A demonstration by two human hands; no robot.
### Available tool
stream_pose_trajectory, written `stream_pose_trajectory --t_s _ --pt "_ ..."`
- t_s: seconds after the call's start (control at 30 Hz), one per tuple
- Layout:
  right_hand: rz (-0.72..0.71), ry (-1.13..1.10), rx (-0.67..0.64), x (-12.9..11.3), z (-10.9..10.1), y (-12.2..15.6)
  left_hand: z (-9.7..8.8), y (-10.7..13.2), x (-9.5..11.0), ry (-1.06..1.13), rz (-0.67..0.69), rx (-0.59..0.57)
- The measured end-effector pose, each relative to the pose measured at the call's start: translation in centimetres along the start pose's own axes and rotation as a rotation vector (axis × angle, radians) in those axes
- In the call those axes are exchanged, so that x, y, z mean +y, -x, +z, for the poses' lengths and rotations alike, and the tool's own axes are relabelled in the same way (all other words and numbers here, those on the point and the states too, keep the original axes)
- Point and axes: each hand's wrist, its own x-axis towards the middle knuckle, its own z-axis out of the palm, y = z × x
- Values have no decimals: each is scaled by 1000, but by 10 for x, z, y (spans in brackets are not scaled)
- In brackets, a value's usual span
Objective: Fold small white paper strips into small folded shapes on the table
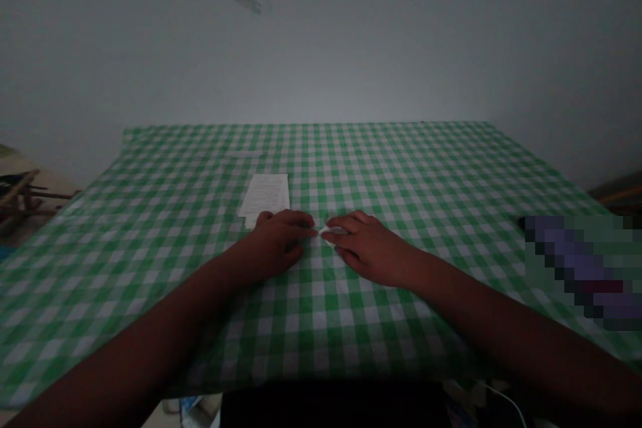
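Note:
A small white piece of folded paper point(331, 231) lies low over the tablecloth in the middle of the head view. My right hand point(371, 247) pinches it, with fingers covering much of its right part. From the other side, my left hand point(275, 244) has its fingers closed together, the tips at the paper's left end. How the paper is folded is too small and dark to make out. Just behind my left hand lies a short stack of printed paper sheets point(265, 194), its near edge partly hidden by the hand.
A green and white checked tablecloth point(391, 167) covers the table up to the pale wall point(351, 47). A pixelated dark and purple object point(576, 261) lies at the right edge. Wooden furniture point(20, 190) stands at left. A thin white strip point(244, 154) lies farther back.

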Motion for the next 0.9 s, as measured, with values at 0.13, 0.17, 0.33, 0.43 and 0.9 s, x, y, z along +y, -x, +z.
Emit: stream_pose_trajectory --t_s 0.13,0.17,0.33,0.43,0.9 --pt "5 -20 -7 1 0 -1 0 0 1 -33 12 -26" --pt "7 -23 -5 1 0 -1 -1 1 2 -33 3 -34" --pt "-11 -27 -1 3 0 -1 -5 2 5 -27 -31 -75" --pt "-30 -38 1 6 1 0 -4 2 3 -25 -18 -74" --pt "-44 -89 -15 13 0 -1 -4 0 -7 24 25 -27"
